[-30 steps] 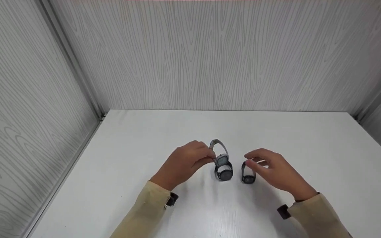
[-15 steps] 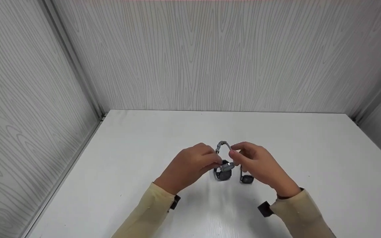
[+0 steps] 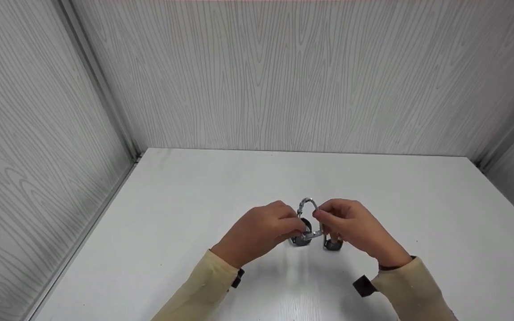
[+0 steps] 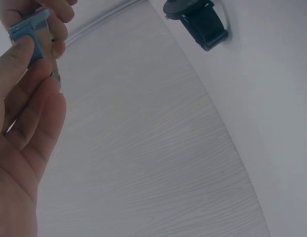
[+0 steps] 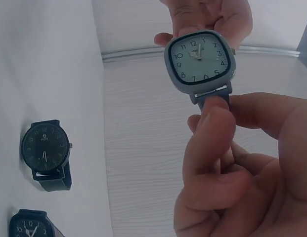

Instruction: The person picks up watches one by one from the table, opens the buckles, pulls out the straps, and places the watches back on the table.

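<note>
Both hands hold a grey wristwatch above the table in the head view. Its squarish pale dial with numerals faces the camera in the right wrist view, where the watch is clearest. The left hand grips the case side; the thumb lies on the case in the left wrist view. Between thumb and fingers, the right hand pinches the strap close to the case. Behind and below stand two dark watches: a round black one and a squarish black one, cut off by the frame's edge.
The white table meets a grey wood-grain panel at the back, and another such panel rises on the left. A small black block is strapped at the right wrist.
The right hand has come left and taken hold of the grey watch's strap. The watch has turned and shifted slightly right, with the left hand still gripping it.
</note>
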Motion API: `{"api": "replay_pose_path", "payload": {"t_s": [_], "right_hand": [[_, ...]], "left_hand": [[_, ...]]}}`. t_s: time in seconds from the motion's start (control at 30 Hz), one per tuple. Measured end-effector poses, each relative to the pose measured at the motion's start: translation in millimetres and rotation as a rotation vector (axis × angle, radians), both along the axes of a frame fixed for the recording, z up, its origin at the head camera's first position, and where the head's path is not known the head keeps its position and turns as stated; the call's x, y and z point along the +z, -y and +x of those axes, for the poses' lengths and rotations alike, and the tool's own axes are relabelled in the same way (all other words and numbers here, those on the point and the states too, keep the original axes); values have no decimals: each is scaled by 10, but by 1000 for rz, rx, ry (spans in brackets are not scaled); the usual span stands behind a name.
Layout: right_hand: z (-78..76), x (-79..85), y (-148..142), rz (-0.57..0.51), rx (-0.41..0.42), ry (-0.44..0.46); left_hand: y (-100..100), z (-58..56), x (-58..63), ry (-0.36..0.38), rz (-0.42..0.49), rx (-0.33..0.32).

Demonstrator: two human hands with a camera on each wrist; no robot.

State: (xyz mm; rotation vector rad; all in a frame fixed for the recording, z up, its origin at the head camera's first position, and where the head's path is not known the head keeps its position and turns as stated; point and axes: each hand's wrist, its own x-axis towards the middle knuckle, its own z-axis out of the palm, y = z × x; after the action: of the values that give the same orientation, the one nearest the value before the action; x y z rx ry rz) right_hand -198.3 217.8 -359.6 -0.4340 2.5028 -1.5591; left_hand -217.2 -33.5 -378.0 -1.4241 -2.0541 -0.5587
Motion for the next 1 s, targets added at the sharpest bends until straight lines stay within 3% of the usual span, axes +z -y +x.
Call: {"api": "replay_pose_path", "payload": {"t_s": [0.13, 0.33, 0.4, 0.5, 0.6, 0.77, 1.0], "right_hand": [[28, 23, -10, 20, -48, -121], [40, 5, 26, 129, -152, -377], [27, -2, 35, 158, -166, -460], [-6, -5, 32, 182, -156, -568], [-33, -32, 25, 206, -127, -649], [-48, -76, 31, 199, -39, -714], [-30, -116, 53, 196, 2, -769]], "left_hand": [[2, 5, 4, 51, 64, 30], [14, 13, 89, 372, 177, 168], [20, -3, 153, 457, 144, 223], [10, -49, 259, 521, 74, 270], [-7, -79, 311, 511, 41, 254], [-18, -61, 339, 408, 58, 173], [-61, -39, 340, 307, 86, 173]]}}
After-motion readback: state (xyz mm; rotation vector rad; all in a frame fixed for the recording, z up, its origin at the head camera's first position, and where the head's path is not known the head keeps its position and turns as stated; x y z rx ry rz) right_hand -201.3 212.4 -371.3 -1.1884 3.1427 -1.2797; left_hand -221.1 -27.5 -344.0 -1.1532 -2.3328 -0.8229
